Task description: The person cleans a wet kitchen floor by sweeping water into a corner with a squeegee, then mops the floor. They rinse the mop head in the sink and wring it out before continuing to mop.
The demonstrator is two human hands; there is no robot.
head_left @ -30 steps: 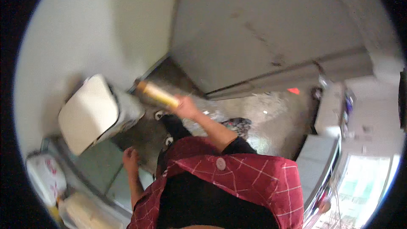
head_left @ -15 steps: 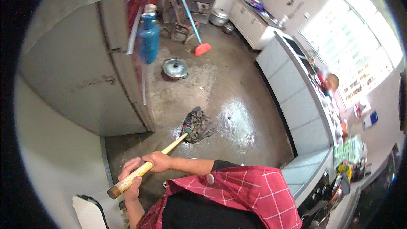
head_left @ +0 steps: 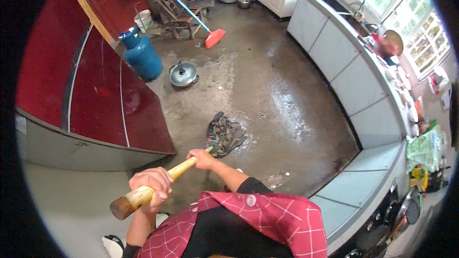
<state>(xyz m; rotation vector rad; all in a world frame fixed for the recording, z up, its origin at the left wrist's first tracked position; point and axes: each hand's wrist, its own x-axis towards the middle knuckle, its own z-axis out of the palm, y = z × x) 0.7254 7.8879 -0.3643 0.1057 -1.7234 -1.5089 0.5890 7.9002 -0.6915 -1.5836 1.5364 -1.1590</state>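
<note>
Both my hands grip a mop with a pale wooden handle [head_left: 182, 167], held slanting away from me. My left hand [head_left: 151, 185] wraps round it close to its thick brown butt end. Farther down the handle, my right hand [head_left: 202, 159] is closed round it with the arm stretched forward. At the far end, the mop head [head_left: 225, 135], a bunch of dark camouflage-patterned cloth, lies spread on the wet concrete floor [head_left: 258, 162]. Shiny water streaks surround the cloth.
A lidded pot [head_left: 183, 74] and a blue gas cylinder [head_left: 143, 57] stand at the left, by a red cabinet [head_left: 95, 100]. Behind are a red broom [head_left: 215, 38] and a wooden chair [head_left: 180, 18]. A tiled counter [head_left: 334, 62] curves along the right, loaded with kitchen items.
The view has turned, showing more of the red cabinet front. My left hand's fingers have closed more fully over the handle. The mop head stays on the floor.
</note>
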